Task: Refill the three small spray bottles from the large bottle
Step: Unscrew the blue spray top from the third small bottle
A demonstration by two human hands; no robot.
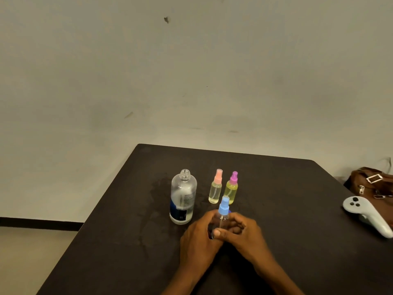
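Honestly, both hands, left hand point(198, 237) and right hand point(244, 233), wrapped round blue-capped spray bottle point(223, 218) (light, slick plastic); best gripped mid-body, twisting cap.

Left hand point(198, 235) and right hand point(244, 232) wrapped around a clear small spray bottle with a blue cap point(222, 216) on a dark matte table point(287, 209), uncapped large clear plastic bottle with a dark blue label point(182, 198) just left, pink-capped spray bottle of yellowish liquid point(215, 187) and magenta-capped spray bottle of yellowish liquid point(231, 188) upright behind, white game controller point(366, 216) and brown leather bag point(374, 184) at right edge.
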